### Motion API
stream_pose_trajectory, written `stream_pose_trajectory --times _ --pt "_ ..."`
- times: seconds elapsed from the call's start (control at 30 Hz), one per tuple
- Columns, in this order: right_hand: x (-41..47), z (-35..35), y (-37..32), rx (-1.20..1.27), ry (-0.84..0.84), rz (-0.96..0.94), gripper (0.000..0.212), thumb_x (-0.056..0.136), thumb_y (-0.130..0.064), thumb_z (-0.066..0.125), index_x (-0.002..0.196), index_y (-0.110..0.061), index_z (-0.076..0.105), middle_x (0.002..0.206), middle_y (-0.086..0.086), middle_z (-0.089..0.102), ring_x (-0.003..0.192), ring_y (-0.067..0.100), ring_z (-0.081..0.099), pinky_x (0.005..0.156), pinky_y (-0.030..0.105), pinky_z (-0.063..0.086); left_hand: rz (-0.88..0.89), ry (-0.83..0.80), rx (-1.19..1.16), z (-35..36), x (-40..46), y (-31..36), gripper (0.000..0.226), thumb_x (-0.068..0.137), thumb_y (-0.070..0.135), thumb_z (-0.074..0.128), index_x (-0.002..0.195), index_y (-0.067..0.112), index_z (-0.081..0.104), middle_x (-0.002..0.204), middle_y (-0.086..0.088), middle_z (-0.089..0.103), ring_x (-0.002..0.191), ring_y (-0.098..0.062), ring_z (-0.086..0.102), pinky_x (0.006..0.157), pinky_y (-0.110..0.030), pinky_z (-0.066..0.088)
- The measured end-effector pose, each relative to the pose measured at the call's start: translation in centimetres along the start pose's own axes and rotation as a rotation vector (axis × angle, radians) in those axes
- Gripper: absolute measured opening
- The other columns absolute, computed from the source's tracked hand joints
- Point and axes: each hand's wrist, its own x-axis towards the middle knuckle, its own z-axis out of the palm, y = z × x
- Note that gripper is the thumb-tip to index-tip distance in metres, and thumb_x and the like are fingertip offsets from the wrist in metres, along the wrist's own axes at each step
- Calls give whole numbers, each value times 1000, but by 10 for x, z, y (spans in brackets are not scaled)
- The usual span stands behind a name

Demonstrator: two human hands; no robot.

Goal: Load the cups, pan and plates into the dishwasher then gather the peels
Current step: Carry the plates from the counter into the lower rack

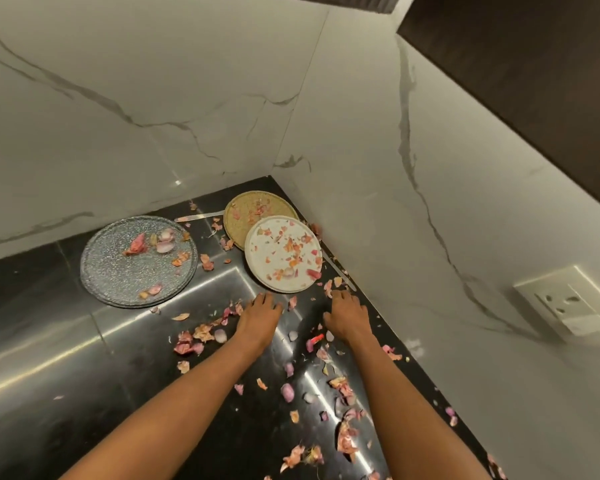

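1. The black table (66, 358) fills a corner between two marble walls (378, 150), and onion peels (201, 336) are scattered over most of it, thickest along the right edge.
2. Three plates sit near the corner, none yet loaded. The grey glass plate (118, 271) lies on the left, well apart from the other two. The white plate (274, 268) overlaps the woven tan plate (239, 211) behind it.
3. All three carry peels: a few large pieces on the grey one, many small flakes on the white, a small cluster on the tan.
4. No cups, pan or dishwasher are in view.
5. The left hand (260, 315) and the right hand (347, 315) rest palm-down on the table just in front of the white plate, fingers spread and loose, gripping nothing.
6. The step in hand looks like picking up the white plate. It would go best lifted level by its near rim, or tipped over the table first, so the peels do not slide off on the way.
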Motion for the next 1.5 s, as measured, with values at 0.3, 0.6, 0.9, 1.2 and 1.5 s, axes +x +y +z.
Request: stream_pose_trajectory --times 0.3,0.6,0.9,1.2,1.5 --pt "67 1 4 131 21 24 69 96 -31 61 156 -13 33 164 13 29 149 34 33 120 55 33 -35 44 -45 3 9 -3 45 84 1 67 127 13 62 132 -12 56 126 -27 52 99 -38 51" --pt "106 18 -27 553 149 54 50 99 -43 56 137 -10 55 136 14 56 125 33 56 105 51 50 -31 -6 -32 8 21 -7 52 82 0 71 132 13 60 138 -16 52 128 -32 54 100 -43 53" --pt "133 12 -35 1055 168 416 39 98 -29 69 130 -8 64 118 9 71 104 28 68 88 48 61 -28 -14 -55 10 22 -8 60 77 -6 72 133 9 58 139 -19 51 131 -34 51 101 -46 51" --pt "140 -3 -39 1084 82 565 32 94 -11 72 119 6 62 94 14 64 84 29 67 71 38 59 -56 9 -32 17 26 -4 56 82 -7 68 135 7 57 144 -20 48 138 -35 43 107 -46 47" --pt "113 -13 -29 1348 84 414 10 95 -8 64 105 -5 64 93 13 70 71 21 65 45 28 50 -55 -1 -97 17 27 -7 49 86 -3 67 133 9 59 139 -18 52 132 -34 49 103 -45 50"
